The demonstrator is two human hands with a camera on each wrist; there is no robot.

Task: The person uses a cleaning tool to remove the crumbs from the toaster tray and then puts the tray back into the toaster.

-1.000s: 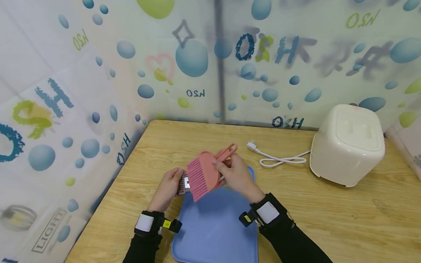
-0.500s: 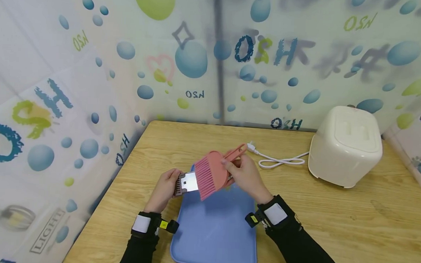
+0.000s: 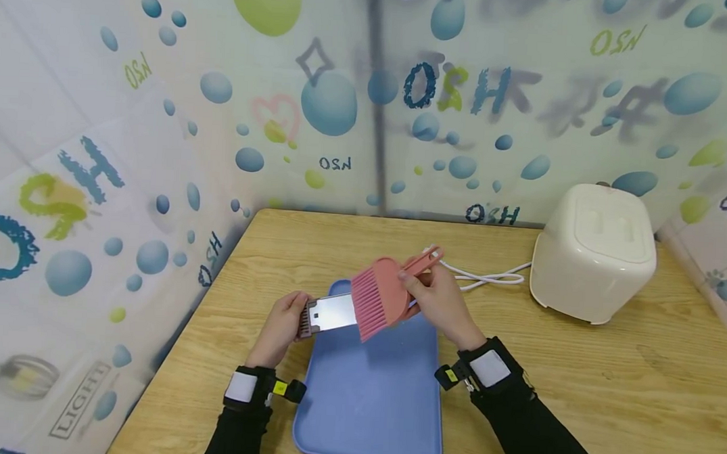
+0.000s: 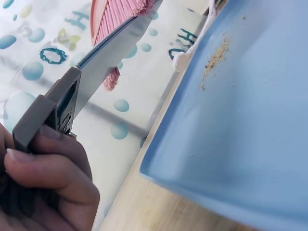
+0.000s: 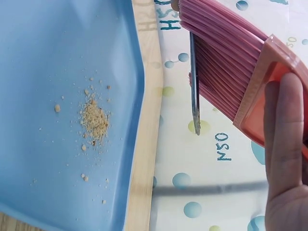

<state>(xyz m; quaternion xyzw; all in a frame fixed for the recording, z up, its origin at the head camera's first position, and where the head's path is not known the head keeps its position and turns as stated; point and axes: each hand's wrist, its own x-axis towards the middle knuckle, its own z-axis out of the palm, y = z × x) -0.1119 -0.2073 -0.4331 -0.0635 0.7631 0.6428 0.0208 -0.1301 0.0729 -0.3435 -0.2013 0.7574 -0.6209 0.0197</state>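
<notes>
My left hand [image 3: 278,326] grips the grey slotted end of a flat metal crumb tray [image 3: 334,312], raised over the far left part of a blue tray [image 3: 368,403]. My right hand [image 3: 444,304] holds a pink brush [image 3: 390,289] by its handle, bristles pointing left across the crumb tray's free end. In the left wrist view, pink bristles [image 4: 120,19] show on both sides of the metal. The right wrist view has the crumb tray's edge [image 5: 194,91] up against the bristles. Below, a small heap of crumbs [image 5: 95,121] lies in the blue tray.
A white toaster [image 3: 597,251] stands at the back right of the wooden table [image 3: 575,392]. Its white cord [image 3: 489,278] lies coiled to its left, partly behind my right hand. Patterned wall covering [image 3: 379,146] runs along the table's back and left.
The brush has slid right along the crumb tray, toward its free end, so more bare metal shows. My left hand has shifted slightly left.
</notes>
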